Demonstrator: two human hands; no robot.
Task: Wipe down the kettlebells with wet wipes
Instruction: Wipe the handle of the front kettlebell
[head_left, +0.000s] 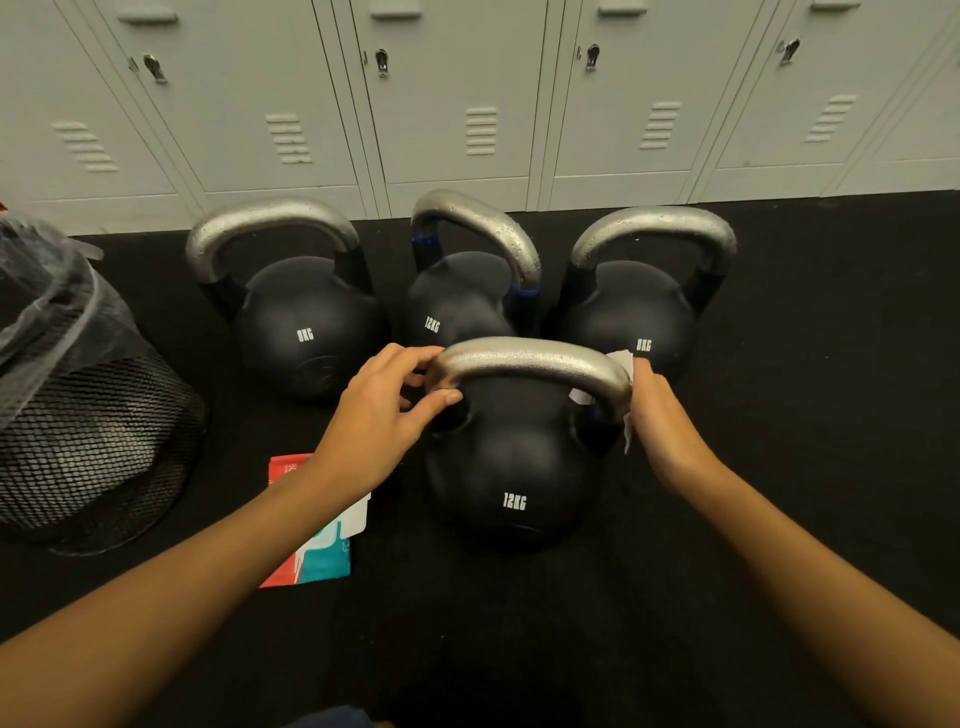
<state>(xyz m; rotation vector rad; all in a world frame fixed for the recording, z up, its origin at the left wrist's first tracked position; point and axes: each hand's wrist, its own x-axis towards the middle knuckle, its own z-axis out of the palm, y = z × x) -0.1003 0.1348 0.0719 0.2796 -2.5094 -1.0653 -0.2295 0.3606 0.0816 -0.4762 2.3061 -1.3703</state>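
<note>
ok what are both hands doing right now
Left hand: fingers curled round the left end of the front kettlebell's handle.
Right hand: holding a wet wipe against the handle's right end.

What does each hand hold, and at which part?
Left hand grips the front kettlebell at its handle's left end; right hand presses a wet wipe around the right end.

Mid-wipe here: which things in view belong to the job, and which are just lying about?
Job: near kettlebell, three rear kettlebells, wet wipe in right hand, left hand on handle, wipes pack.
Lying about: mesh bin, lockers.
</note>
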